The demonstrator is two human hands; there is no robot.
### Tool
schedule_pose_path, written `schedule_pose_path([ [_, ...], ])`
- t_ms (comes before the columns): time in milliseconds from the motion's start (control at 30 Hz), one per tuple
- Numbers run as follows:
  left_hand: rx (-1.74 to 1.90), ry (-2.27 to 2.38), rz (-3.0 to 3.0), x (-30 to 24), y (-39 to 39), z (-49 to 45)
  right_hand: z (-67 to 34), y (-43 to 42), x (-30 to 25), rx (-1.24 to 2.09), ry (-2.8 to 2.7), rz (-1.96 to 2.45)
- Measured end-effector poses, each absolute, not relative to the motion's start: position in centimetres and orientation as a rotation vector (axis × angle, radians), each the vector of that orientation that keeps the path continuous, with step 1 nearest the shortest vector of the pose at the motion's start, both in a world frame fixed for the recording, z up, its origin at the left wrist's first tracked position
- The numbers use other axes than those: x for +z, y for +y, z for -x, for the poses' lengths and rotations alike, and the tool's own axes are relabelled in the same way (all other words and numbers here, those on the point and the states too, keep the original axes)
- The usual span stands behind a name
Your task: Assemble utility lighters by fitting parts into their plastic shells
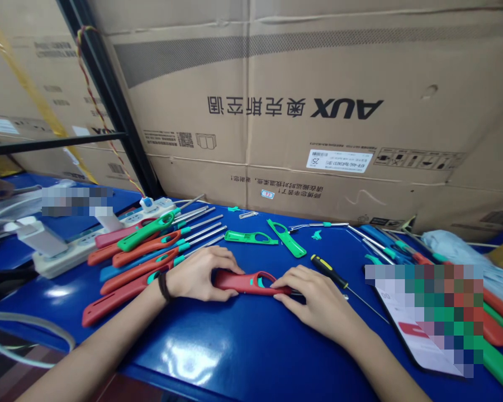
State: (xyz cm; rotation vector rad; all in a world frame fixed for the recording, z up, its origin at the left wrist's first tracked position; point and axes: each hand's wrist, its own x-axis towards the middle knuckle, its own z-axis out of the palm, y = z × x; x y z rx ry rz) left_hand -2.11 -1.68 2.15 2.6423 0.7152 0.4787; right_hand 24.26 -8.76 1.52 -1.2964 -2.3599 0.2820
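A red long-reach lighter with a teal trigger lies level just above or on the blue table in front of me. My left hand is closed around its handle end, thumb on the near side. My right hand pinches its nozzle end beside the trigger opening; the fingers partly hide the metal there. Beyond my hands lie a green lighter casing half and another green casing piece. A screwdriver with a black and yellow handle rests just past my right hand.
Several lighters in red, orange, blue and green lie in a row at left, near a white power strip. A phone and more lighters occupy the right. Large cardboard boxes stand behind the blue table.
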Motion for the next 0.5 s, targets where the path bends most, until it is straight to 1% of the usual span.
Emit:
schedule_pose_path([
  [267, 0.455, 0.75, -2.666, 2.12, -1.77, 2.14, -24.12, -8.72, 1.32, 0.266, -2.365, 1.292],
  [500, 0.506, 0.733, -2.667, 2.18, -1.99, 1.92, -24.45, -8.81, 1.44, 0.277, -2.356, 1.339],
])
